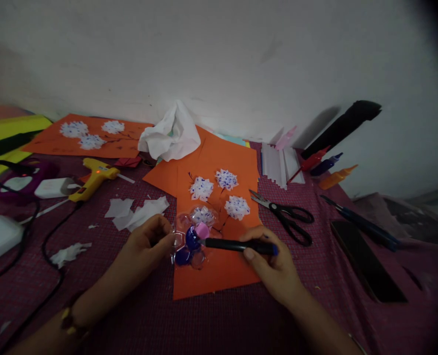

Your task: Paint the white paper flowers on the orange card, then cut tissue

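Observation:
My left hand (149,242) is closed on the edge of a clear plastic paint palette (190,240) with blue and pink wells. The palette rests on an orange paper sheet (219,268). My right hand (269,259) is wrapped round a dark brush handle (234,245), whose tip reaches into a blue well. Three white paper flowers (219,191) speckled with blue sit on the sheet just beyond the palette.
Black scissors (287,217) lie right of the sheet, with a dark phone (367,261) and pens further right. A yellow glue gun (93,178), its black cord, paper scraps (137,212), a crumpled white cloth (170,135) and a second orange sheet (89,138) lie left and behind. Paint bottles (326,167) stand by the wall.

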The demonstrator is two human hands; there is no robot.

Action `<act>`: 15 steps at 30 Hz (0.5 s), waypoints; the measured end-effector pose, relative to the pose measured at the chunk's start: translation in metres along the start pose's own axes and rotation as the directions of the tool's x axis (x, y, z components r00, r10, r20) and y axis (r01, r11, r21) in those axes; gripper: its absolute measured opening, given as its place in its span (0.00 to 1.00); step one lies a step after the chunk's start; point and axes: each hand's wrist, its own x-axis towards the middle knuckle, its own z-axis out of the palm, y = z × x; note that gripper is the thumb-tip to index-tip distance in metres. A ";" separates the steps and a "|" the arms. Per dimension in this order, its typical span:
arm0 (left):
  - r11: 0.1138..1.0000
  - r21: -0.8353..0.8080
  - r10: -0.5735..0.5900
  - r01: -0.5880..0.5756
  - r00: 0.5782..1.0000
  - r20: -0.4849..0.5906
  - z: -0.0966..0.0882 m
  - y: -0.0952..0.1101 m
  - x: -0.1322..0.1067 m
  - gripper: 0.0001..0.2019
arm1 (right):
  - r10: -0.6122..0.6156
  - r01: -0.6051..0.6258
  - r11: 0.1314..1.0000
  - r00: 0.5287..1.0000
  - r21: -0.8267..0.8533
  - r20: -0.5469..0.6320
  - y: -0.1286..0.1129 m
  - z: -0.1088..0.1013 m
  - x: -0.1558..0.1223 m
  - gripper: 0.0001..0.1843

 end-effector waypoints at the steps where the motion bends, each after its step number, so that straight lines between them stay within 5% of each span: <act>1: 1.000 0.000 -0.001 0.001 1.000 0.002 0.000 0.000 0.000 0.12 | 0.007 -0.007 1.000 1.000 0.009 0.003 0.000 0.001 0.000 0.05; 8: 1.000 0.000 -0.006 0.006 1.000 0.001 0.002 0.002 0.001 0.11 | 0.122 -0.134 0.966 0.990 0.222 0.065 0.004 0.007 -0.003 0.04; 12: 0.999 -0.034 -0.028 0.027 0.998 -0.048 0.000 -0.001 0.001 0.11 | 0.119 -0.072 0.947 0.984 0.315 -0.133 0.010 -0.009 0.003 0.07; 15: 0.992 -0.113 -0.061 0.050 0.994 -0.093 -0.004 -0.005 0.003 0.11 | 0.078 -0.014 0.977 0.952 0.213 -0.296 0.016 -0.025 0.010 0.06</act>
